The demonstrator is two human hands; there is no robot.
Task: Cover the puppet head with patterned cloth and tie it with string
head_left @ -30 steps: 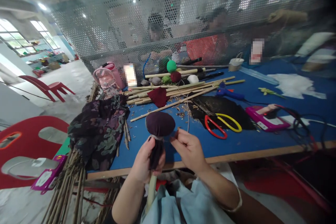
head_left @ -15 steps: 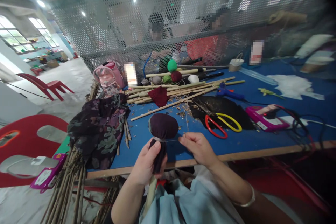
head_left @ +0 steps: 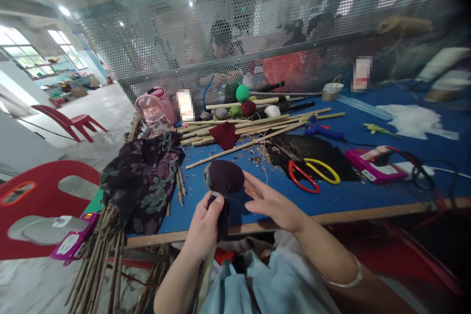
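Compared with half a second ago, the right hand [head_left: 274, 203] has loosened its pinch, spread its fingers and come left to the dark cloth ball [head_left: 225, 176], which has itself shifted slightly left. At the far left, a red chair [head_left: 44, 198] stands by the bench [head_left: 353, 201], and a bundle of dry stalks [head_left: 97, 252] slants down past the bench end. Flowered dark cloth [head_left: 143, 181] lies on that end, with a pink bag [head_left: 156, 108] behind it. Next, the left hand [head_left: 206, 221] has its grip closed round the gathered cloth under the ball. This ball tops a pale stick [head_left: 206, 270] held over the front edge; the long axis runs from the lap up and forward, leaning slightly right, ball end away from the person. A maroon scrap [head_left: 223, 136] and pale rods [head_left: 250, 130] lie across the bench beyond it. The right hand's grip is open, fingertips at the ball's right side; whether they touch, I cannot tell. Further right, scissors [head_left: 305, 159] lie on black cloth [head_left: 327, 154], handles toward the person, then comes a magenta power strip [head_left: 375, 167] with its cables.
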